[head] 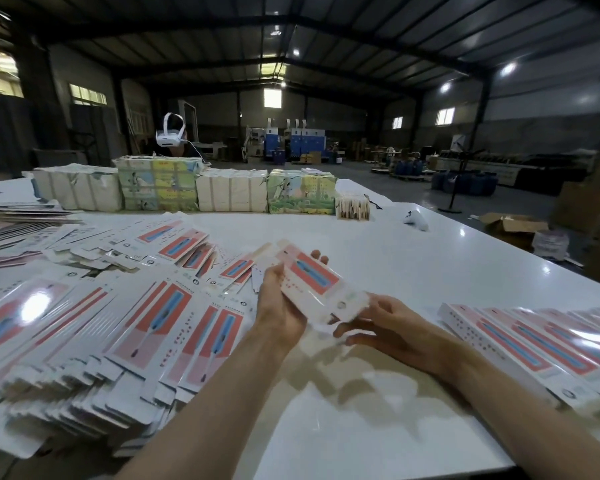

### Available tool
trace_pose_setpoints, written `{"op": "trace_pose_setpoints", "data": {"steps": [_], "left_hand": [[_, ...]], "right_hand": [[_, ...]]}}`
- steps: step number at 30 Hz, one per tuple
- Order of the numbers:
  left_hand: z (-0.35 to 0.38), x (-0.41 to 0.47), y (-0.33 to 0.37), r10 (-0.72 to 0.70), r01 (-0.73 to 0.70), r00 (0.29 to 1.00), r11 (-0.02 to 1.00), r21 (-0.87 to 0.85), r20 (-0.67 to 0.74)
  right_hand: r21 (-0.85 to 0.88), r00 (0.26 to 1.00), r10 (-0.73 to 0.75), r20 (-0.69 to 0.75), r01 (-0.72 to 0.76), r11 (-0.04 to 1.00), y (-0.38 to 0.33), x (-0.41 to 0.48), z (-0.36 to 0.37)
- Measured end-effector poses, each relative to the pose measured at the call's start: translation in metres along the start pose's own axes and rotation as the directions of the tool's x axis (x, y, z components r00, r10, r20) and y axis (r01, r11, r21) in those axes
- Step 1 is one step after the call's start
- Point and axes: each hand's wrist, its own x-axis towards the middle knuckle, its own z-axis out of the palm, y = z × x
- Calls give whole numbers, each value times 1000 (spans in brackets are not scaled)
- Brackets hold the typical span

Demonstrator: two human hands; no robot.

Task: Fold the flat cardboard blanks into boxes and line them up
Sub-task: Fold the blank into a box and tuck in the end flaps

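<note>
Gripping a box [321, 285] in the left hand [281, 308], fingers wrapped under, thumb over the edge. Pinching its near flap with the right hand [390, 323] (some motion blur there). Left of the grip, heaped blanks [118, 327]; right of it, lined-up boxes [541, 344] on the table [413, 265].

1 white cardboard blank printed red and blue [312, 284] is tilted above the desk [395, 271], gripped by the left hand [281, 306] and right hand [385, 323]. Matching flat blanks [118, 323] lie heaped on the left; folded boxes [534, 344] lie side by side on the right.
</note>
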Motion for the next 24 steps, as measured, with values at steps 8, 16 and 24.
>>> {"op": "trace_pose_setpoints", "data": {"steps": [8, 16, 24], "left_hand": [[5, -14, -6, -117, 148, 988, 904, 401, -101], [11, -20, -24, -245, 210, 966, 585, 783, -76], [14, -26, -24, -277, 183, 960, 559, 809, -27]], "right_hand": [[-561, 770, -416, -484, 92, 823, -2, 5, 1], [-823, 769, -514, -381, -28, 568, -1, 8, 10], [-759, 724, -540, -429, 35, 650, -6, 9, 9]]}}
